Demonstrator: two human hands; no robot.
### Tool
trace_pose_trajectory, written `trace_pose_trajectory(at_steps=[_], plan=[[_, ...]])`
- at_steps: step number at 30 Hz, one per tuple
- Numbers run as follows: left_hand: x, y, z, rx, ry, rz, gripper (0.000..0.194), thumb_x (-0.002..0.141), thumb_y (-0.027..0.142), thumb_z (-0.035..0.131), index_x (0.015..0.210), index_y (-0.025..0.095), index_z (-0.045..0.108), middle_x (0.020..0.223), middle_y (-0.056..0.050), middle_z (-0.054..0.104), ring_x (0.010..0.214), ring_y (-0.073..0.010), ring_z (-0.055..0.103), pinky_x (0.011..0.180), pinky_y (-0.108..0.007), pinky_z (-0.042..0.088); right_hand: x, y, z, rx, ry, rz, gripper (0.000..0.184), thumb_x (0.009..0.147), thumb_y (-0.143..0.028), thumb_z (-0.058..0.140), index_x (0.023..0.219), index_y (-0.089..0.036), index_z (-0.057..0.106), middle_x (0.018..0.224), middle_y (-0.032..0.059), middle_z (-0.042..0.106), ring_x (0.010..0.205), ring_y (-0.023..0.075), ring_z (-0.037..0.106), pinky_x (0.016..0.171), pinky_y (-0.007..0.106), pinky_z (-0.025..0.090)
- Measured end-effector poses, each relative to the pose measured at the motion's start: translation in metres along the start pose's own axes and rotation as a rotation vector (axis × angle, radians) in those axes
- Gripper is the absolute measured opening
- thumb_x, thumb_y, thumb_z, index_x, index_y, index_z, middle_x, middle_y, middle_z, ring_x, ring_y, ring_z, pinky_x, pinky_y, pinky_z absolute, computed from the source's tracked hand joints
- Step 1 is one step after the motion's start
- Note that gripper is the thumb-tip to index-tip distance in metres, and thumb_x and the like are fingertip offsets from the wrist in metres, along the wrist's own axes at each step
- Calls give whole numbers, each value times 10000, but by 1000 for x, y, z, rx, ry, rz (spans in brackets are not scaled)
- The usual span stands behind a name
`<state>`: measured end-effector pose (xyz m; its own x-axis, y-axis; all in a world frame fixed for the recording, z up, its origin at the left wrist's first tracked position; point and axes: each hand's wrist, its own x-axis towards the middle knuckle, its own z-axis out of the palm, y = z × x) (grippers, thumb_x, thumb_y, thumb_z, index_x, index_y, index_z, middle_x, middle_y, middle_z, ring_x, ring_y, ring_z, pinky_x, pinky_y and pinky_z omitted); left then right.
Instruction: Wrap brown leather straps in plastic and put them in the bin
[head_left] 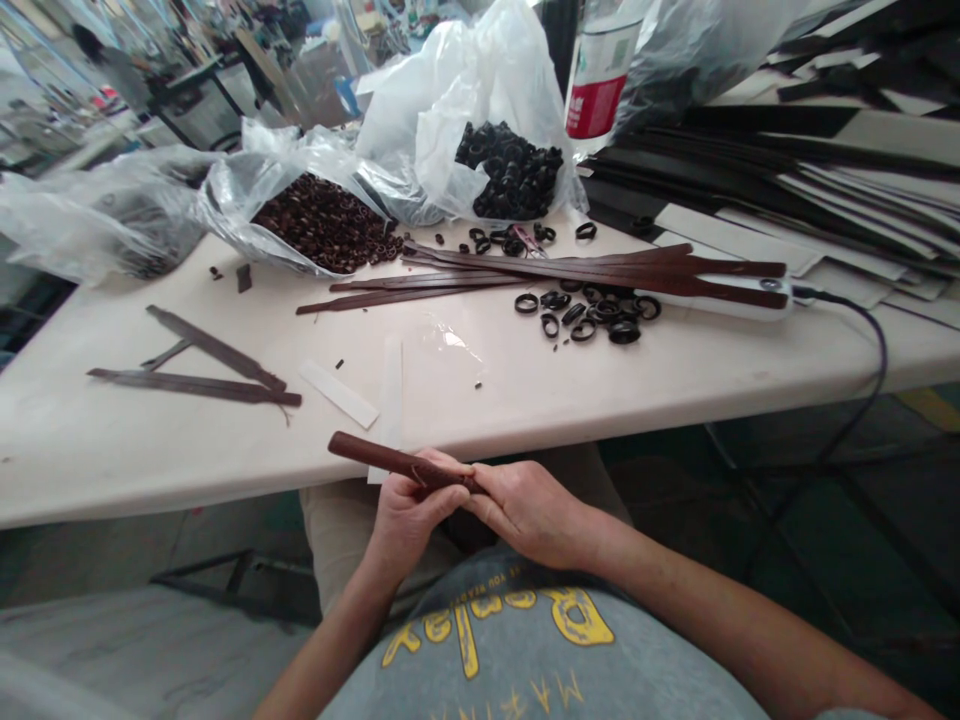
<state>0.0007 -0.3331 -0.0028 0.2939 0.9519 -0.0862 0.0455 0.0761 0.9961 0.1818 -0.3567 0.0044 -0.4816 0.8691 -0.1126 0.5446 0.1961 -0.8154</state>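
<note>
A dark brown leather strap (375, 457) is held low in front of me, just below the table's near edge, its rounded end pointing up and left. My left hand (409, 515) is closed around its middle. My right hand (529, 510) pinches the strap's other end, fingers pressed together beside the left thumb. More brown straps (585, 270) lie in a bundle on the pale table (112, 450), with loose black loops (592, 315) in front of them.
Clear bags hold brown loops (326, 225) and black loops (514, 165). Short strap pieces (202, 375) lie at left, white paper strips (341, 393) near the middle. Black strips (787, 160) are stacked at right beside a red-labelled bottle (600, 85). A cable (870, 340) hangs off the table.
</note>
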Motion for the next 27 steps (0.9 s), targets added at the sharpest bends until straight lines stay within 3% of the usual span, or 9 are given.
trace_pose_trajectory(at_steps=[3,7,9,14,20,24,27], plan=[[1,-4,-6,-10,60,19,90,721,245,798,796,195,803,802,-50,716,779,-183,649,702,-259,533,-1,1,-5,-36,-3,41,215,986,-365,556,947,-159,604,897,65,723,781,203,653,641,261,358],[2,-11,-22,-76,213,-29,149,711,292,806,797,172,792,789,-41,708,659,-139,600,568,-221,492,-7,5,-11,-104,-58,118,234,972,-392,576,1003,-162,604,860,58,717,747,210,647,602,260,321],[1,-13,-27,-99,232,-61,198,692,319,818,798,154,788,775,-46,702,610,-128,575,538,-222,482,-10,6,-9,-137,-84,132,235,988,-388,548,982,-160,605,848,63,715,734,208,645,588,262,300],[-1,-8,-23,-52,157,-36,201,690,312,818,817,159,791,837,-75,727,709,-178,630,608,-255,518,-8,2,-5,-136,-106,96,253,1017,-368,493,928,-163,610,826,56,707,723,189,637,575,261,284],[0,7,-3,18,11,8,126,671,228,816,785,182,789,772,-57,718,734,-202,661,689,-287,555,-2,-4,-7,-86,-63,21,245,1026,-342,475,981,-157,629,909,74,730,798,202,663,634,266,342],[0,9,5,27,2,44,114,683,243,808,780,184,796,753,-56,709,712,-199,656,656,-283,554,-4,-4,-4,-41,-17,31,267,1028,-359,465,961,-155,623,932,80,734,825,212,675,660,266,369],[0,6,-2,53,31,70,98,707,246,796,787,189,803,778,-62,723,746,-203,659,682,-288,554,-11,1,-6,-61,4,57,220,978,-380,559,957,-167,607,883,57,723,774,204,662,630,259,350]])
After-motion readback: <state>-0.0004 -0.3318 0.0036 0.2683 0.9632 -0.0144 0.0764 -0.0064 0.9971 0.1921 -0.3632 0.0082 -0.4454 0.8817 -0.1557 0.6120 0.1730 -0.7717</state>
